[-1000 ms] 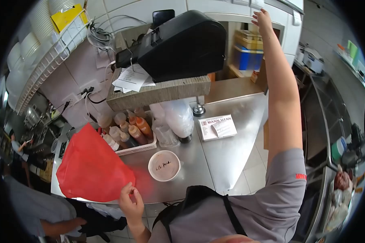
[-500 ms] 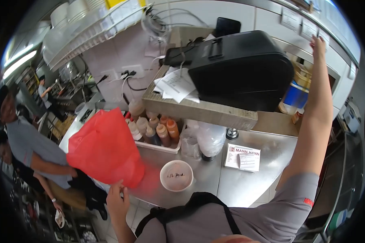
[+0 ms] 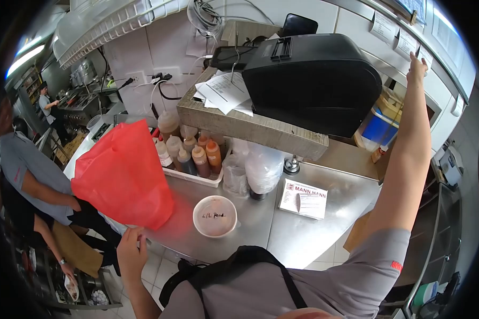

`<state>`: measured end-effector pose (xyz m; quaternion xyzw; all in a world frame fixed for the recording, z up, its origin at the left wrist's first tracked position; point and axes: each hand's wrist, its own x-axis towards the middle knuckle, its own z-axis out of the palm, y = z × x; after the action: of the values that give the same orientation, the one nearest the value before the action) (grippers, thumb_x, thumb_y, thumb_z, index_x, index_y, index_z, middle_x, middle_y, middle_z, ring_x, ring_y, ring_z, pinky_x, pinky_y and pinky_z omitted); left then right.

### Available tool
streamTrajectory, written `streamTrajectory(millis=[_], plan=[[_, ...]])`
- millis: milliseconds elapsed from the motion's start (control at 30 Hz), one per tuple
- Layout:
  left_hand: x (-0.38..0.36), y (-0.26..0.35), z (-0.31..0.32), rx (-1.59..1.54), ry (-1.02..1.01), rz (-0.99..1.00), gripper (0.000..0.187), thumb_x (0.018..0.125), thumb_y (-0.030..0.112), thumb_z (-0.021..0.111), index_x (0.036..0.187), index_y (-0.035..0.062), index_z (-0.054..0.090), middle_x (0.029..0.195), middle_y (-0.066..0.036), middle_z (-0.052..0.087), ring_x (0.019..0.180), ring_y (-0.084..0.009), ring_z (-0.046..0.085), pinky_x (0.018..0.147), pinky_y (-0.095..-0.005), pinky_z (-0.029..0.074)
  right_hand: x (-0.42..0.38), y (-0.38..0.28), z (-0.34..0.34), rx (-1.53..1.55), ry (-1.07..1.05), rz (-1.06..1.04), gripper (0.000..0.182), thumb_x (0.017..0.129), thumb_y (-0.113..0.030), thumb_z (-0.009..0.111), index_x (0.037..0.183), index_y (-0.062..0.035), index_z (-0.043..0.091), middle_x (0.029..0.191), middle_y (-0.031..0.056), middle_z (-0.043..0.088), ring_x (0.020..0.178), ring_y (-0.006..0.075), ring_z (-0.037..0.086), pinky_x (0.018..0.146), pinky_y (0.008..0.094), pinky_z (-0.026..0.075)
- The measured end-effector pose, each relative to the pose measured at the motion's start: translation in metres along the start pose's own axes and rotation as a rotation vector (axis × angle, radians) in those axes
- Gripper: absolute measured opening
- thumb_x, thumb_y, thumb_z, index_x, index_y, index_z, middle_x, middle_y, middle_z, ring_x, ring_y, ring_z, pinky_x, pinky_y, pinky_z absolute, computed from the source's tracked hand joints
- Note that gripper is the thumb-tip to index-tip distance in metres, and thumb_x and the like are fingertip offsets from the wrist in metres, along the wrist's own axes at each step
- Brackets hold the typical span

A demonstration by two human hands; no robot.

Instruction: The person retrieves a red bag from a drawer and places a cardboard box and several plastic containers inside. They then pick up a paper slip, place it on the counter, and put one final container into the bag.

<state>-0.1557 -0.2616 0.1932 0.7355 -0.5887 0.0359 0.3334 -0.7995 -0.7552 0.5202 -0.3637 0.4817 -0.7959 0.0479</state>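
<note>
My left hand (image 3: 132, 250) is low at the near edge of a red plastic bag (image 3: 123, 178), its thumb apart from the loosely bent fingers. The bag stands upright on the steel counter (image 3: 250, 234). To its right is a round white tub (image 3: 215, 216) with handwriting on its lid. High on the right, my right hand (image 3: 417, 69) reaches up at the end of a stretched arm, index finger extended, just below paper slips (image 3: 406, 41) hanging from a rail. One slip is partly hidden behind the fingers.
A black printer (image 3: 314, 87) and loose receipts (image 3: 226, 93) occupy the raised shelf. Below are a tray of sauce bottles (image 3: 199, 159), wrapped plastic cups (image 3: 265, 167), a bell (image 3: 291, 165) and printed cards (image 3: 303, 198). Co-workers (image 3: 37, 165) stand at left.
The view has shifted, so the counter things appear lower-left to upper-left of before. My left hand sits slightly lower against the bag; my right hand has dropped a little from the slips.
</note>
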Motion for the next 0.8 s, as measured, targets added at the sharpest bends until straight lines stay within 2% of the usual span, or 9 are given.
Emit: streamTrajectory(millis=[300,433,467,500,567,667,733,767,800], plan=[[-0.013,0.022,-0.015,0.104,0.119,0.085,0.009,0.077,0.001,0.052,0.085,-0.0001,0.056,0.074,-0.014,0.052,0.067,-0.0310,0.053,0.059,-0.0359,0.042,0.028,-0.008,0.007,0.218,0.007,0.072,0.065,0.068,-0.010,0.072,0.118,-0.0049,0.031,0.115,0.0198,0.044,0.111,0.0297,0.044,0.094,0.0411,0.036],[-0.008,0.029,-0.018,0.086,0.163,0.202,0.010,0.078,0.000,0.052,0.086,-0.0002,0.057,0.074,-0.015,0.054,0.067,-0.0315,0.053,0.059,-0.0360,0.043,-0.024,-0.048,-0.028,0.940,-0.293,-0.104,0.032,0.084,-0.011,0.051,0.113,0.0007,0.043,0.114,0.0223,0.047,0.109,0.0333,0.044,0.094,0.0447,0.035],[-0.006,0.025,-0.015,0.081,0.188,0.221,0.010,0.078,0.000,0.052,0.086,-0.0003,0.058,0.073,-0.015,0.055,0.066,-0.0317,0.054,0.059,-0.0359,0.043,0.045,-0.003,-0.064,1.180,-0.725,-0.028,0.029,0.083,-0.006,0.047,0.110,0.0050,0.043,0.112,0.0217,0.047,0.104,0.0357,0.045,0.095,0.0498,0.032],[-0.005,0.025,-0.014,0.040,0.201,0.219,0.010,0.078,0.001,0.053,0.086,-0.0003,0.059,0.074,-0.015,0.056,0.066,-0.0315,0.054,0.059,-0.0346,0.043,-0.007,0.002,-0.086,1.673,-0.929,-0.140,0.037,0.079,-0.008,0.052,0.110,0.0087,0.041,0.113,0.0216,0.046,0.103,0.0371,0.044,0.097,0.0500,0.029],[0.000,0.025,0.004,-0.154,0.217,0.147,0.010,0.079,0.004,0.056,0.086,-0.0005,0.060,0.075,-0.015,0.059,0.067,-0.0272,0.057,0.061,-0.0300,0.044,-0.166,-0.026,-0.134,1.840,-0.686,0.108,0.011,0.068,0.000,0.050,0.078,0.0010,0.047,0.073,0.0094,0.049,0.080,0.0212,0.048,0.079,0.0396,0.036],[-0.005,-0.009,0.072,-0.493,-0.313,-0.215,0.030,0.084,0.013,0.057,0.112,0.0004,0.052,0.095,-0.011,0.062,0.085,-0.0180,0.059,0.071,-0.0273,0.046,-0.338,-0.021,-0.165,1.733,-0.859,0.198,0.019,0.075,0.001,0.050,0.062,-0.0072,0.039,0.062,0.0026,0.039,0.056,0.0133,0.039,0.063,0.0249,0.035],[-0.014,-0.034,0.137,-0.840,-0.480,-0.308,0.046,0.086,0.019,0.057,0.125,0.0014,0.040,0.109,-0.013,0.057,0.096,-0.0202,0.057,0.078,-0.0278,0.045,-0.418,0.000,-0.168,2.108,-1.037,0.833,0.022,0.077,-0.010,0.060,0.066,-0.0121,0.041,0.065,-0.0004,0.037,0.058,0.0094,0.040,0.052,0.0250,0.036],[-0.012,-0.026,0.153,-1.125,-0.535,-0.378,0.053,0.086,0.022,0.057,0.130,0.0020,0.034,0.114,-0.013,0.054,0.101,-0.0216,0.055,0.081,-0.0284,0.045,-0.451,0.051,-0.177,1.683,-0.402,0.650,0.017,0.075,-0.013,0.063,0.075,-0.0115,0.047,0.071,0.0003,0.045,0.059,0.0074,0.043,0.049,0.0234,0.038],[-0.009,-0.016,0.158,-1.090,-0.499,-0.338,0.055,0.087,0.025,0.056,0.131,0.0028,0.032,0.116,-0.013,0.052,0.101,-0.0221,0.055,0.082,-0.0291,0.044,-0.499,0.024,-0.176,0.878,-0.601,0.341,0.016,0.076,-0.012,0.063,0.085,-0.0082,0.051,0.080,0.0016,0.052,0.063,0.0086,0.048,0.053,0.0221,0.042]])
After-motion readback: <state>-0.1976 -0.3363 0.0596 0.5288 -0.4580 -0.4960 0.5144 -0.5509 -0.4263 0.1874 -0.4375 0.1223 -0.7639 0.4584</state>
